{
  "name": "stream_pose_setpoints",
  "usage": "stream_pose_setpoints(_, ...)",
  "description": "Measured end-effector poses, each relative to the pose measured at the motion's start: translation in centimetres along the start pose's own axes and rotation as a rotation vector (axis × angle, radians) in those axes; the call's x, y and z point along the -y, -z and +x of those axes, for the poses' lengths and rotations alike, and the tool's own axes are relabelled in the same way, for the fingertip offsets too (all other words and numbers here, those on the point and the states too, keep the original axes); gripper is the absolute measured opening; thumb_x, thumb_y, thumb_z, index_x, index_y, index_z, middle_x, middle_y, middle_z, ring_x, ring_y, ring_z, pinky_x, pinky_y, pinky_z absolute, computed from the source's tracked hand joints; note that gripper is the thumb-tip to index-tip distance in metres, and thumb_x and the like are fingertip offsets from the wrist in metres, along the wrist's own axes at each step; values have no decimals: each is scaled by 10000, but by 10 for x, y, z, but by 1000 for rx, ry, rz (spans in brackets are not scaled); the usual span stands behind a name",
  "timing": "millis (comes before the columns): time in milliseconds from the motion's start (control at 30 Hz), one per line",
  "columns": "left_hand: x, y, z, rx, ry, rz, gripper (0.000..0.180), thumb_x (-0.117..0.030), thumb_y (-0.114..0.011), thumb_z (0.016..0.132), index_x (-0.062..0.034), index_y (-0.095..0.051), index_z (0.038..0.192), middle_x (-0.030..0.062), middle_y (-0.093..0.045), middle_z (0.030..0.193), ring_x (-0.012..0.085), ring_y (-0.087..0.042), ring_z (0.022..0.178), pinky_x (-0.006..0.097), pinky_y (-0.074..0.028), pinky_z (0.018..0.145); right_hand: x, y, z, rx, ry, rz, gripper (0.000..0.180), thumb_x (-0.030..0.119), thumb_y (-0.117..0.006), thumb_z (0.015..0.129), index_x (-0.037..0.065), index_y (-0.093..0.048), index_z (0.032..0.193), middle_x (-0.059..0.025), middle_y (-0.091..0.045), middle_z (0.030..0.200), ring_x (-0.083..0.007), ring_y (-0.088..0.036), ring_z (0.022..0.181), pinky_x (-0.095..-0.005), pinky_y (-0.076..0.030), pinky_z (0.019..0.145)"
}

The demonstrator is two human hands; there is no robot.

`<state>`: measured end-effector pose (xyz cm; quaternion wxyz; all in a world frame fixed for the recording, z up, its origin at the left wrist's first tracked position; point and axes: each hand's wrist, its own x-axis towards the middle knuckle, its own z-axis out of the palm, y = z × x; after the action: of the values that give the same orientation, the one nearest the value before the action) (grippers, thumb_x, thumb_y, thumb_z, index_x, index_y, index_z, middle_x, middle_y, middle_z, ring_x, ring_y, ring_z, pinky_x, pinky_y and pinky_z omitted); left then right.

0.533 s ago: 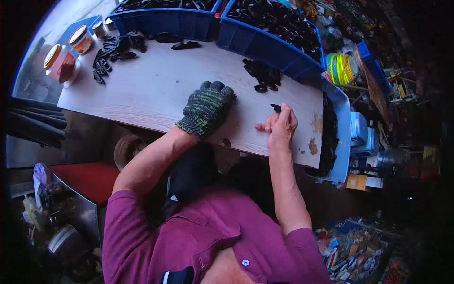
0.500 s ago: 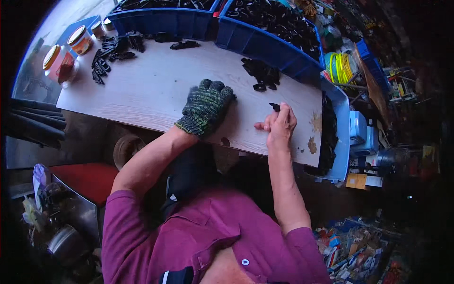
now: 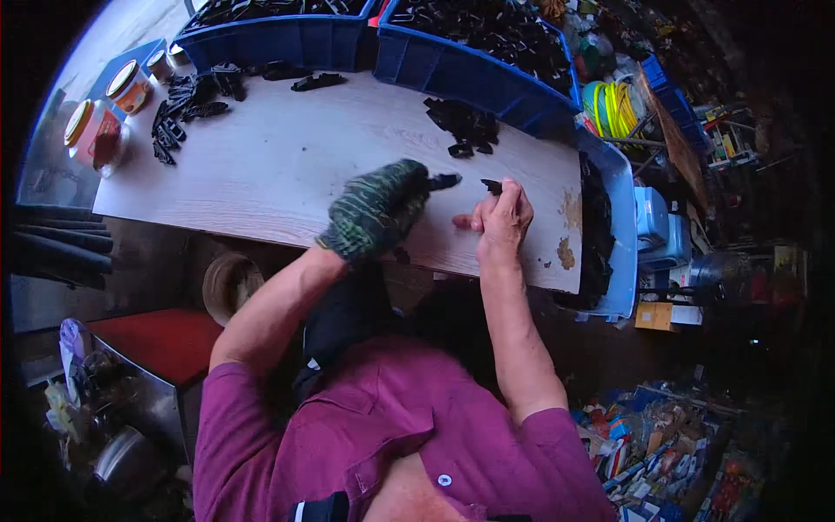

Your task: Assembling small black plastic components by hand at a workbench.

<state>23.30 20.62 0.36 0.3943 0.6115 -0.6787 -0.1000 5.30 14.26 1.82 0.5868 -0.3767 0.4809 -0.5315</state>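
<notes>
My left hand (image 3: 376, 209), in a dark green knitted glove, is closed on a small black plastic part (image 3: 444, 182) that sticks out to the right from its fingers. Just right of it, my bare right hand (image 3: 504, 217) pinches a second small black piece (image 3: 492, 186) between thumb and forefinger. The two pieces point toward each other with a short gap between them. Both hands are over the front part of the pale wood-grain table (image 3: 235, 178). Beyond my right hand lies a small pile of black plastic parts (image 3: 465, 126).
Two blue crates (image 3: 474, 83) full of black parts line the table's back edge. More black parts (image 3: 187, 100) lie at the left, beside lidded jars (image 3: 94, 135). A lighter blue bin (image 3: 623, 252) stands against the right edge. A yellow coil (image 3: 611, 109) sits behind it.
My left hand has turned, so the black part now shows clearly, pointing toward my right hand. The right hand keeps its pinch. The whole view has shifted slightly.
</notes>
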Motion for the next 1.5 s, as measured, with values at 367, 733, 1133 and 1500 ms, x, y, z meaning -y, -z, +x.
stream_pose_setpoints(367, -37, -30, 15, 153, 164, -439, 238, -216, -577, 957, -36, -616, 1108, 192, -676, 947, 324, -667, 886, 381, -504, 756, -4, 5, 0, -108, 34, -78, 340, 379, -473, 955, 64, -565, 871, -74, -572, 632, -198, -561, 454, -312, -448, 395)
stream_pose_setpoints(733, -57, -67, 17, -54, 195, -544, 300, -181, -550, 967, -44, -547, 1234, 197, -690, 1019, 348, -669, 947, 408, -504, 789, -18, 20, 14, -170, 166, -260, 272, 209, -511, 951, 44, -497, 735, -6, -438, 636, -102, -424, 579, -285, -405, 532)
stream_pose_setpoints(1133, -21, -66, 45, -240, 135, -221, 261, -272, -535, 941, -102, -644, 1106, 171, -662, 1093, 385, -619, 988, 493, -483, 837, -11, 21, 22, -243, 207, -141, 253, 242, -543, 915, 76, -471, 737, -5, -416, 581, -119, -400, 501, -302, -385, 470)
stream_pose_setpoints(1500, -8, -78, 86, -122, -121, -16, 212, -147, -557, 841, -162, -678, 1014, 132, -679, 959, 355, -640, 891, 493, -506, 749, 58, 130, 90, -613, 91, 79, 456, 432, -622, 859, 45, -510, 1072, -49, -318, 504, -216, -442, 479, -611, -551, 708)
